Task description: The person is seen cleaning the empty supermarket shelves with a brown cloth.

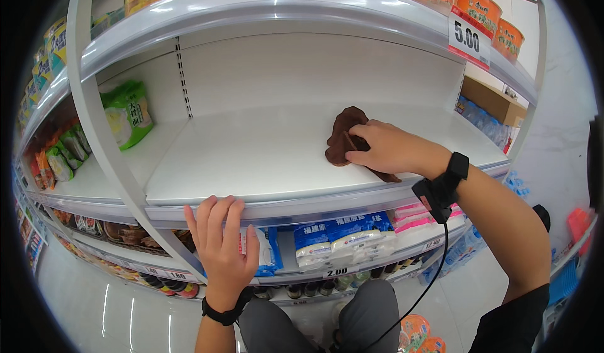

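Observation:
My right hand (384,145) grips a crumpled brown cloth (340,138) that lies on the white metal shelf (245,155), right of its middle. One end of the cloth trails towards the shelf's front edge. My left hand (224,247) rests with spread fingertips on the clear price rail (283,211) along that front edge, left of the middle, and holds nothing. Both wrists wear black bands, and a small black device with a cable hangs at the right one.
Green noodle packs (130,112) stand left beyond a white upright (101,112). Orange instant noodle tubs (476,11) sit on the shelf above. Blue and white salt bags (354,235) fill the shelf below. A cardboard box (493,103) and bottled water are at the right. Orange packs lie on the floor.

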The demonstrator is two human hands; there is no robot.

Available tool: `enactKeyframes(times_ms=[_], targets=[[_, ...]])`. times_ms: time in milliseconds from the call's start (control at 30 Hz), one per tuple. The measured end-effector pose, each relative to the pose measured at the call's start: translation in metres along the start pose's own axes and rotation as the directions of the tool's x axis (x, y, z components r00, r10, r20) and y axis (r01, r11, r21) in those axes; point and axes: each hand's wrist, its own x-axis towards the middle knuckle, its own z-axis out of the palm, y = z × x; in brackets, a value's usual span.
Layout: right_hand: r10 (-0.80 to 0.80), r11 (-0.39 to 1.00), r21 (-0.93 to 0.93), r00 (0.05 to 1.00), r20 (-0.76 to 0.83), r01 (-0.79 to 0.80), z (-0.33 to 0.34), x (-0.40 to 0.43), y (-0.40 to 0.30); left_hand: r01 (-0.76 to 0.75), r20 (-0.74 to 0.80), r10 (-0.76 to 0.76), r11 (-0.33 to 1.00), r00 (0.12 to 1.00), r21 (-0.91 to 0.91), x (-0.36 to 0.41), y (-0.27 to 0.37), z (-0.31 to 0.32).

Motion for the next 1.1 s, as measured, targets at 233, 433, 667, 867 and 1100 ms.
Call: enactKeyframes(times_ms=[233, 433, 667, 867, 1100], targets=[[-0.265, 0.962, 0.086, 0.963, 0.043, 0.261, 0.007, 0.047, -0.049, 0.015, -0.016, -0.015, 1.000, 1.000, -0.017, -0.001, -0.001, 0.006], [-0.467, 0.879, 0.100, 0.884, -0.017, 0.466, 0.014, 0.071, -0.117, 0.014, -0.025, -0.014, 1.000, 1.000, -0.010, -0.002, -0.001, 0.004], [-0.666, 0.713, -0.002, 0.675, -0.318, 0.701, 0.046, 0.081, -0.140, 0.028, -0.041, -0.028, 1.000, 0.999, 0.006, -0.001, 0.002, 0.007], [-0.602, 0.776, 0.260, 0.797, 0.037, 0.574, 0.025, 0.054, -0.127, 0.035, -0.039, -0.034, 0.999, 0.999, 0.022, -0.004, -0.001, 0.007], [-0.555, 0.817, 0.278, 0.821, 0.136, 0.506, 0.008, 0.019, -0.067, 0.032, -0.052, -0.030, 0.999, 0.998, 0.039, -0.004, 0.000, 0.009]])
